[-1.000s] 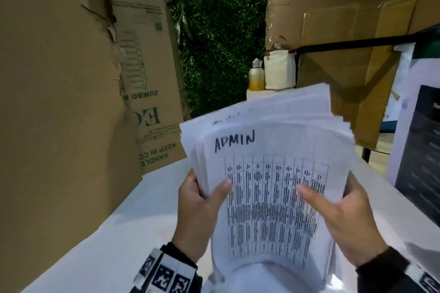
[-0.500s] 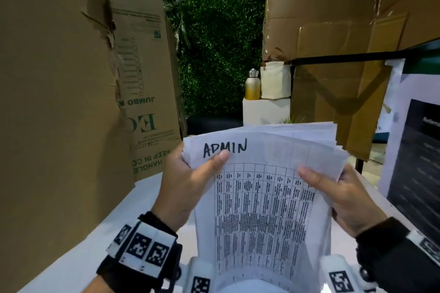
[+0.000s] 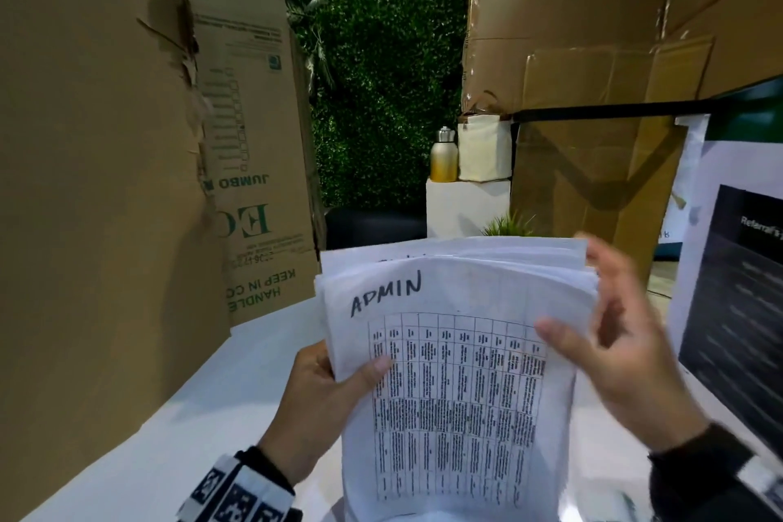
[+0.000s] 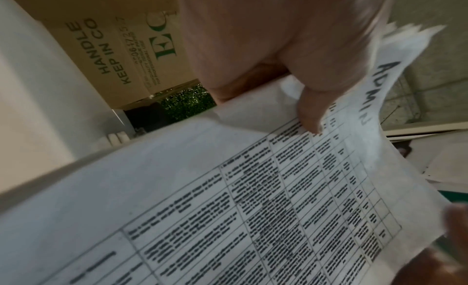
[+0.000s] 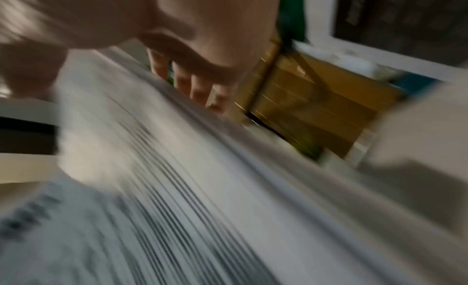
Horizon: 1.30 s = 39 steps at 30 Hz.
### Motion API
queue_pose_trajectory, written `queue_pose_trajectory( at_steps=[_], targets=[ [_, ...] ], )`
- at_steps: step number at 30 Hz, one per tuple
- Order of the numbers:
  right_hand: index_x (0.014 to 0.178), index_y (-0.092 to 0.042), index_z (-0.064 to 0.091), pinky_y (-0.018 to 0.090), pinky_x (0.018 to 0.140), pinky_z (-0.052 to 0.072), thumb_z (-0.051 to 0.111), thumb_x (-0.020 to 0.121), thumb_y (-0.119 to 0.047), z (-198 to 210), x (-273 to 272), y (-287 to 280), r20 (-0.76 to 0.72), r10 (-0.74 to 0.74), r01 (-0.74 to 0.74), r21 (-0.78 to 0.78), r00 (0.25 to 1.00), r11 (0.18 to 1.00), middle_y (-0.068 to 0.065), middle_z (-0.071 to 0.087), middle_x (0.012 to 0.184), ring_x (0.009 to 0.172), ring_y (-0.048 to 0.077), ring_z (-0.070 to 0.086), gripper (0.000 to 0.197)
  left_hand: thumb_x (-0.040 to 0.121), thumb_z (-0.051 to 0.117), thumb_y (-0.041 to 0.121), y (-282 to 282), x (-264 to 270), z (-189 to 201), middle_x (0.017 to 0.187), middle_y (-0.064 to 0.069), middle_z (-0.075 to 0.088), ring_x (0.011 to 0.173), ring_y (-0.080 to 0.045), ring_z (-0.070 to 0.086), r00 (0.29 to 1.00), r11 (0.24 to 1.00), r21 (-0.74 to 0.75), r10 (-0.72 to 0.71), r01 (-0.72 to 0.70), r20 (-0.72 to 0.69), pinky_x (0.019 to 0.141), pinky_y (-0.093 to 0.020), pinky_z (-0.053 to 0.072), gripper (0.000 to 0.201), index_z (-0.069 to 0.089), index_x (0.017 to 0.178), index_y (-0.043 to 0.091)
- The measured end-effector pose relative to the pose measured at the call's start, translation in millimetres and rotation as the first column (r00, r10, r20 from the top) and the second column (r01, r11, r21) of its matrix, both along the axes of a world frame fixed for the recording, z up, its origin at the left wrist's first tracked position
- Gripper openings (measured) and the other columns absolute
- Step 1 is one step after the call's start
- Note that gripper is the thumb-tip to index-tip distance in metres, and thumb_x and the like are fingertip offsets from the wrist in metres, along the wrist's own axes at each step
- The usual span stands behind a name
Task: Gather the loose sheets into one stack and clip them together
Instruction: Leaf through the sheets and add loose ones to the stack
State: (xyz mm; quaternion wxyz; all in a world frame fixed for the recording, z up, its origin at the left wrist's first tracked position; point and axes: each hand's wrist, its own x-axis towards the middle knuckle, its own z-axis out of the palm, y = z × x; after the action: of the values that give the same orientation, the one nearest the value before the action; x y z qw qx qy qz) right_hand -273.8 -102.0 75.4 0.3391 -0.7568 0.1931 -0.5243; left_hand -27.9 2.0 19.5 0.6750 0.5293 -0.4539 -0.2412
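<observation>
A thick stack of white sheets [image 3: 457,394] stands almost upright over the white table [image 3: 169,437]. Its front sheet bears a handwritten "ADMIN" and a printed grid. My left hand [image 3: 339,381] grips the stack's left edge, with the thumb on the front and the fingers hidden behind. My right hand [image 3: 610,335] is blurred at the right edge, its thumb lying on the front sheet and its fingers straight beside the upper right corner. The left wrist view shows the thumb [image 4: 309,113] pressing the stack [image 4: 228,189]. In the right wrist view the fingers [image 5: 197,85] show past the edge of the stack [image 5: 202,189]. The sheet tops are uneven.
A tall cardboard box [image 3: 127,182] walls the left side and more cardboard [image 3: 593,55] stands at the back right. A dark printed poster [image 3: 741,288] leans at the right. Beyond the table, a yellow bottle [image 3: 443,157] and a cream bag [image 3: 483,148] sit on a white block.
My left hand has slid from the stack's top left corner down its left edge. My right hand has loosened its hold, and its fingers now stretch up along the right edge.
</observation>
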Motion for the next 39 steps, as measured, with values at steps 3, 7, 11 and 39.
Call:
queue_pose_trajectory(
  at_steps=[3, 7, 11, 39],
  targets=[
    [0.149, -0.026, 0.034, 0.034, 0.101, 0.039, 0.059, 0.069, -0.075, 47, -11, 21, -0.067, -0.418, 0.322, -0.530, 0.906, 0.784, -0.007, 0.043, 0.146, 0.128, 0.010, 0.044, 0.097, 0.068, 0.074, 0.021, -1, 0, 0, 0.093, -0.001, 0.081, 0.087, -0.021, 0.077, 1.000, 1.000, -0.005, 0.001, -0.001, -0.002, 0.072, -0.026, 0.062, 0.027, 0.078, 0.095, 0.015],
    [0.133, -0.020, 0.059, 0.050, 0.106, 0.032, 0.031, 0.084, -0.076, 67, -3, 46, -0.293, -0.769, 0.257, -0.824, 0.569, 0.505, 0.003, 0.062, 0.135, 0.125, 0.025, 0.056, 0.080, 0.068, 0.072, 0.021, 0, -1, -2, 0.086, 0.001, 0.081, 0.078, -0.014, 0.076, 1.000, 0.999, -0.051, 0.009, -0.010, -0.002, 0.066, -0.021, 0.060, 0.021, 0.077, 0.088, 0.017],
    [0.124, -0.015, 0.067, 0.059, 0.103, 0.038, 0.022, 0.089, -0.078, 58, -7, 49, -0.374, -0.807, 0.227, -0.828, 0.458, 0.513, 0.003, 0.074, 0.116, 0.107, 0.025, 0.070, 0.085, 0.070, 0.072, 0.019, 1, -1, 0, 0.091, -0.001, 0.081, 0.084, -0.018, 0.076, 1.000, 0.997, -0.069, -0.021, 0.021, -0.013, 0.067, -0.020, 0.059, 0.024, 0.076, 0.094, 0.016],
    [0.088, -0.033, 0.080, 0.039, 0.090, 0.058, 0.078, 0.066, -0.027, -20, 18, -15, 0.319, 0.214, -0.273, 0.151, 0.923, 0.950, -0.002, 0.079, 0.099, 0.102, 0.021, 0.073, 0.023, 0.079, 0.063, 0.035, -13, -18, 28, 0.091, 0.016, 0.079, 0.097, -0.014, 0.074, 1.000, 0.977, -0.215, -0.003, 0.002, -0.004, 0.090, -0.037, 0.060, 0.019, 0.080, 0.082, 0.044]
  ],
)
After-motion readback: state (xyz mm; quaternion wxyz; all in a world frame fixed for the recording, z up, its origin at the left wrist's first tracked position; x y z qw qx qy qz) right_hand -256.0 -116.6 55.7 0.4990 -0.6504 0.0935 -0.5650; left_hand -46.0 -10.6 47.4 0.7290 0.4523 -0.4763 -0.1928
